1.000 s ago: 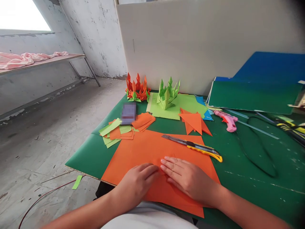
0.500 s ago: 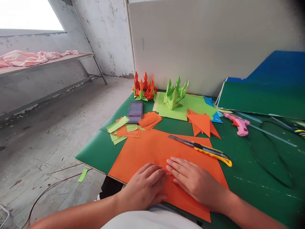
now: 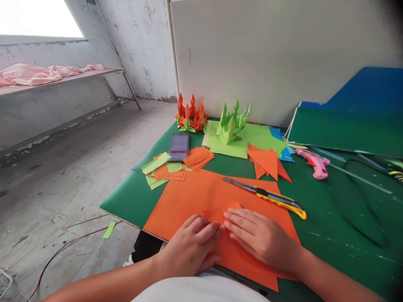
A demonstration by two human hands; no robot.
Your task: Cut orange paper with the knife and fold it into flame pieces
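A large orange paper sheet (image 3: 189, 197) lies on the green tabletop in front of me, with a smaller orange paper piece (image 3: 234, 205) on top. My left hand (image 3: 195, 243) is closed over the small piece's left part, its fingers curled and their tips pinching the paper. Beside it, my right hand (image 3: 256, 235) rests with fingers stretched flat on the right part. Much of the small piece is hidden under both hands. A yellow-handled utility knife (image 3: 267, 196) lies on the sheet beyond my right hand, its long blade out.
Orange and green paper cuttings (image 3: 163, 170) lie at left, near a phone-like item (image 3: 179, 147). Folded orange paper triangles (image 3: 266, 163), a red paper crown (image 3: 190, 117) and a green paper crown (image 3: 231, 126) stand farther back. A pink glue gun (image 3: 316, 163) with a cord is at right.
A corner of the small orange piece now shows beyond my right fingertips. My left fingers have curled more, and my right hand has shifted slightly right.
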